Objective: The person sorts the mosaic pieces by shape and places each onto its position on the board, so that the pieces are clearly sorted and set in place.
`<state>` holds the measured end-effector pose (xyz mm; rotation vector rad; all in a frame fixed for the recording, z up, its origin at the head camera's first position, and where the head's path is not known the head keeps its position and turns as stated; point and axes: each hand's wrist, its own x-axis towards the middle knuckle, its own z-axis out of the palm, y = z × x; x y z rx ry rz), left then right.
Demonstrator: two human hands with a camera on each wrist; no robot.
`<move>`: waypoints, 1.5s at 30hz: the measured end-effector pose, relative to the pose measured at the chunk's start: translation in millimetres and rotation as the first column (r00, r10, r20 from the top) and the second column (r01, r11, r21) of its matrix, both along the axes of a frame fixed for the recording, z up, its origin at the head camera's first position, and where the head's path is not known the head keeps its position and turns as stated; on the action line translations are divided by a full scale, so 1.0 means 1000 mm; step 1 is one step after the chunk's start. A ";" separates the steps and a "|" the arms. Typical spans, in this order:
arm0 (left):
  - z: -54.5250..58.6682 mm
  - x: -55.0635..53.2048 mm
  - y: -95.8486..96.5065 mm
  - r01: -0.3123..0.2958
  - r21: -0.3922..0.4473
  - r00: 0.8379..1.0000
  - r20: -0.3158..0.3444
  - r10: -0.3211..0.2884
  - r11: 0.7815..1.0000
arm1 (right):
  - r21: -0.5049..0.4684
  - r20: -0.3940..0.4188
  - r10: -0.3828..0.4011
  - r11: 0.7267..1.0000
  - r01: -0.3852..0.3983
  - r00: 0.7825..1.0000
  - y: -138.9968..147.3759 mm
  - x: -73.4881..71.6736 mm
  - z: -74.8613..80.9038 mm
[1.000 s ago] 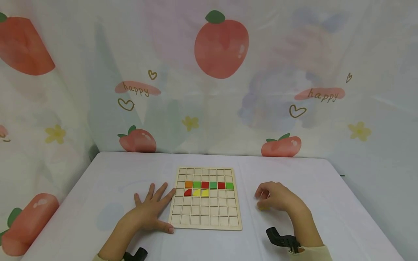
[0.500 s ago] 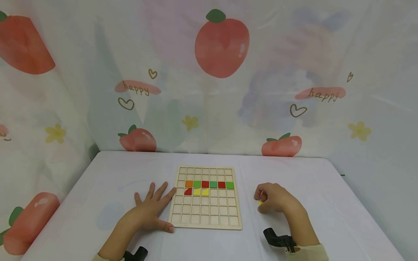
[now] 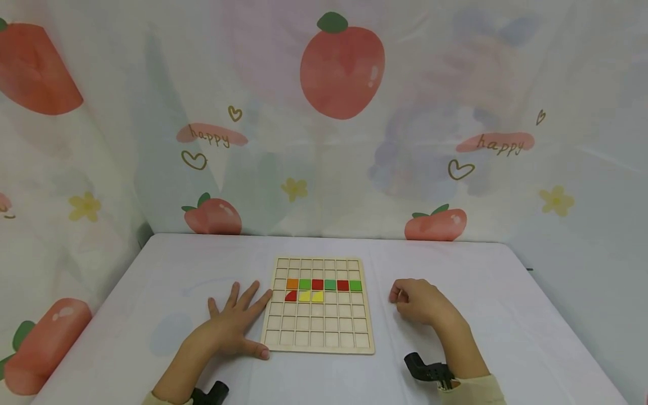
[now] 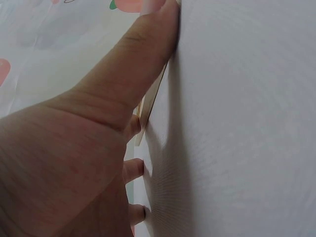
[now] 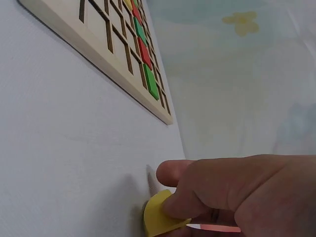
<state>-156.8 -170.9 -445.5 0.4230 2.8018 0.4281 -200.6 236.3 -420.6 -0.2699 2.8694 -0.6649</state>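
Note:
A wooden grid board (image 3: 319, 324) lies flat on the table. One row of its cells holds several square tiles in orange, green and red, among them a red tile (image 3: 342, 284). Below them sit a red tile with a curved side (image 3: 291, 296) and two yellow tiles (image 3: 311, 296). My left hand (image 3: 228, 332) has its fingers spread on the table, the thumb and index fingertip touching the board's left edge. Right of the board, my right hand (image 3: 422, 301) pinches a yellow piece with a rounded edge (image 5: 159, 216), hidden in the head view.
A white cloth covers the table (image 3: 202, 264). Behind and left of it hangs a printed curtain (image 3: 324, 169). A black wrist mount (image 3: 427, 368) is on the right forearm, and another black mount (image 3: 212, 394) is by the left.
My right hand has shifted slightly left towards the board. Its yellow piece, glimpsed earlier in the head view, is now out of sight there. My left hand and the board stay put.

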 end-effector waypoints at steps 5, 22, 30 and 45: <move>0.001 0.001 0.000 0.003 0.004 1.000 0.000 -0.003 1.000 | -0.058 -0.035 -0.004 0.998 0.002 0.999 -0.002 -0.004 -0.003; -0.002 -0.001 -0.001 0.004 0.006 1.000 -0.009 -0.004 1.000 | -0.277 -0.134 -0.010 0.960 -0.028 0.991 -0.007 -0.007 0.003; -0.002 0.000 0.000 -0.002 0.004 1.000 -0.001 0.002 1.000 | -0.301 -0.107 -0.046 0.953 0.012 0.993 -0.011 -0.006 0.003; -0.006 -0.002 0.000 -0.014 -0.002 1.000 -0.007 0.014 1.000 | -0.346 -0.117 -0.030 0.938 -0.013 0.993 -0.019 -0.007 0.001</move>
